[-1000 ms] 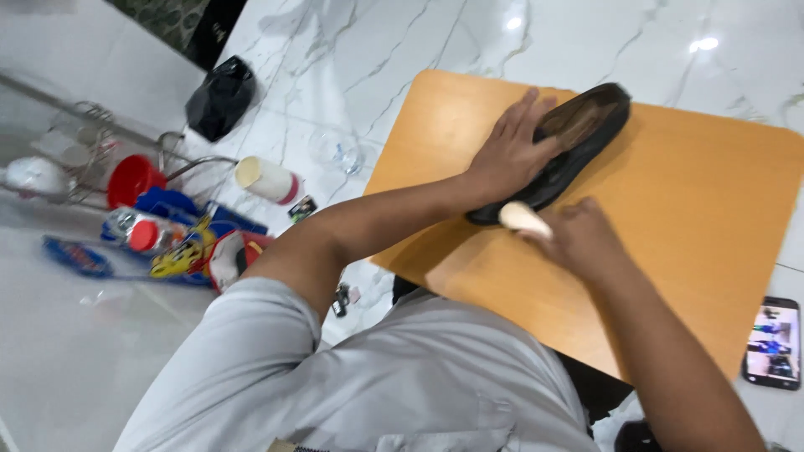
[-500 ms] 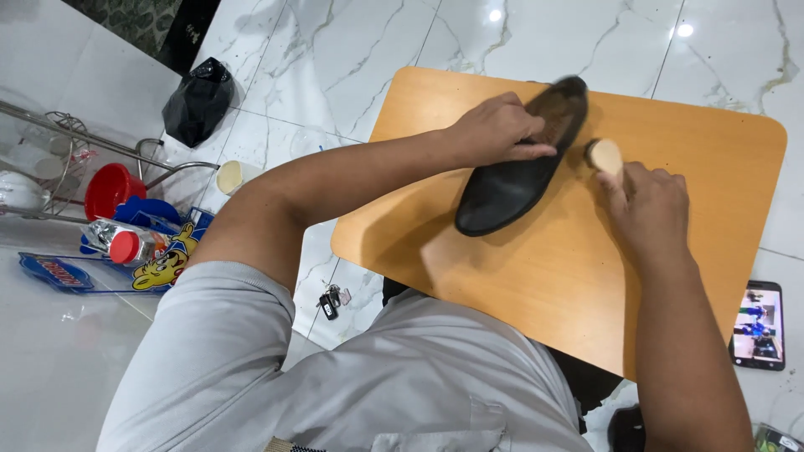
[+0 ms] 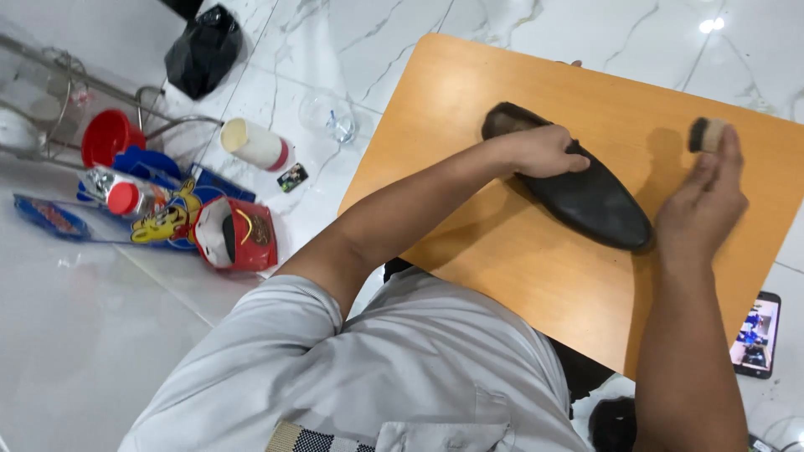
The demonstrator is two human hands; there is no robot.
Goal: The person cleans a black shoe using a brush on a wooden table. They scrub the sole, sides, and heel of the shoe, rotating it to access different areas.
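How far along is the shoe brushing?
Under way. The left hand pins the black shoe flat on the wooden table. The right hand holds a small brush, lifted beside the toe. The heel end looks dull and brownish, so some brushing seems left.

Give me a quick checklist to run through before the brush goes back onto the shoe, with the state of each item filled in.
1. Shoe held down: ok. The left hand presses on the black shoe, which lies flat on the wooden table.
2. Brush in hand: ok. The right hand holds the small brush at its fingertips.
3. Brush clear of the shoe: ok. It is off to the side, above the table, not touching the leather.
4. Path between brush and shoe: ok. Only bare tabletop lies between them.
5. Polish on the bristles: cannot tell.
6. Phone out of the way: ok. It lies on the floor beside the table.
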